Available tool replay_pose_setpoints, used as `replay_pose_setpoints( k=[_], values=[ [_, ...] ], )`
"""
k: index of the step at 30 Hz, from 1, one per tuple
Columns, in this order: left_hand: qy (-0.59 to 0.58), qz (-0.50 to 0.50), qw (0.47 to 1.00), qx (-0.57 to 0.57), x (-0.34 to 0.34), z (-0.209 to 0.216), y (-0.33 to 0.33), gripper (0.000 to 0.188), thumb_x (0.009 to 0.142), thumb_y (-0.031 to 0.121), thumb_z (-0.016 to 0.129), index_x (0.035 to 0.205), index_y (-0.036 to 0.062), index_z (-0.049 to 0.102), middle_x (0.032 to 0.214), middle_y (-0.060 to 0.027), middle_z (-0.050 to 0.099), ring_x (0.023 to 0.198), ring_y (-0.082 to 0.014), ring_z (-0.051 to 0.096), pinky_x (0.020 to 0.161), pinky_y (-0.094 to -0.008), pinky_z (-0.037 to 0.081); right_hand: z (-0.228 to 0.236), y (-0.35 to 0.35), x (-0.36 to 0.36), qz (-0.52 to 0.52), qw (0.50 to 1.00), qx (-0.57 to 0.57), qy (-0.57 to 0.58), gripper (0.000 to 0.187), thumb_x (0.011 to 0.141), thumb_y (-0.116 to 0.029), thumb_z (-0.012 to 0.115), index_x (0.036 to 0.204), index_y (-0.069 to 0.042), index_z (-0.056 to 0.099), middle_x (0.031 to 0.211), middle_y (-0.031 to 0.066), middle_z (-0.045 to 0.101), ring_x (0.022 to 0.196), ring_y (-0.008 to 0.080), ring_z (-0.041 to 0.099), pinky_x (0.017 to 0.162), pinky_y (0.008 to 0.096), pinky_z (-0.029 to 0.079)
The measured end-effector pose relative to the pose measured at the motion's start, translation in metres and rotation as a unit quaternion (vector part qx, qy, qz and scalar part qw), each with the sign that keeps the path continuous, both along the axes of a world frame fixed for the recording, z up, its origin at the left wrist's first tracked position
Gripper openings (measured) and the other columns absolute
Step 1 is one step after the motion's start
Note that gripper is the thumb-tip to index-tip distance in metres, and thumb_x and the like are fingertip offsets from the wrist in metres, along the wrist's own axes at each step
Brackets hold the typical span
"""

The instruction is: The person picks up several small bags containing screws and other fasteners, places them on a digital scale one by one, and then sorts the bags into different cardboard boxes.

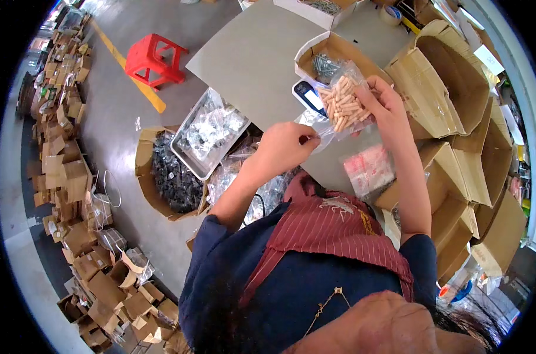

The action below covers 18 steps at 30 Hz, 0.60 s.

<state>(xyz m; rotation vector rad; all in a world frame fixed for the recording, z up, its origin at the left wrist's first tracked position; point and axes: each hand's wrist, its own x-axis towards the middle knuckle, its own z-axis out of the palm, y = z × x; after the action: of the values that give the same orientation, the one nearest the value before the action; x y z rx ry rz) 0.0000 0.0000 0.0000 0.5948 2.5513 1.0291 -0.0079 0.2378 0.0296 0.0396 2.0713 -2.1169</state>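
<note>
I've got a dark navy short-sleeve top on, sleeves ending approx. at the upper arms, w/ forearms bare down to my left hand [282, 147] and right hand [386, 106]. Over it there's a dark red apron w/ thin pinstripes, bib creased and bunched near the chest, pale stitched mark on the right side. Thin gold-coloured chain hangs at the near edge, no rings, watch etc. that I can make out.

glossy clear plastic bag [338, 121], wooden dowels [343, 100]
</note>
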Motion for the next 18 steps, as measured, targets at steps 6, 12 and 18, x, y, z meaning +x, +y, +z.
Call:
replay_pose_setpoints(
  k=[6,12,18],
  values=[
    [-0.034,0.002,0.999,0.017,0.020,0.004,0.014,0.025,0.084,0.025,0.064,0.087,0.0011,0.071,0.069,-0.0152,0.068,0.063,-0.0318,0.067,0.062,-0.0393,0.052,0.000,0.001,0.044,0.010,0.999,-0.040,-0.030,0.027,0.092,-0.015,0.068,0.111,-0.005,0.053,0.092,0.0052,0.067,0.083,0.0119,0.065,0.068,0.0283,0.055],
    [0.041,-0.010,0.998,-0.049,0.035,0.010,0.026,0.021,0.083,0.022,0.064,0.086,0.0012,0.070,0.069,-0.0199,0.065,0.066,-0.0369,0.066,0.059,-0.0450,0.049,-0.004,-0.014,0.085,0.012,0.924,0.225,0.309,0.032,0.075,0.000,0.072,0.106,-0.005,0.062,0.108,0.0121,0.065,0.098,0.0246,0.063,0.088,0.0349,0.049],
    [0.122,0.082,0.987,0.068,0.045,0.019,0.030,0.026,0.086,0.016,0.062,0.109,0.0100,0.071,0.077,-0.0159,0.068,0.069,-0.0322,0.068,0.063,-0.0409,0.053,-0.010,0.017,0.097,-0.029,0.768,0.354,0.533,0.029,0.065,-0.001,0.069,0.093,-0.009,0.069,0.110,0.0082,0.065,0.101,0.0304,0.060,0.087,0.0434,0.050]
  ],
)
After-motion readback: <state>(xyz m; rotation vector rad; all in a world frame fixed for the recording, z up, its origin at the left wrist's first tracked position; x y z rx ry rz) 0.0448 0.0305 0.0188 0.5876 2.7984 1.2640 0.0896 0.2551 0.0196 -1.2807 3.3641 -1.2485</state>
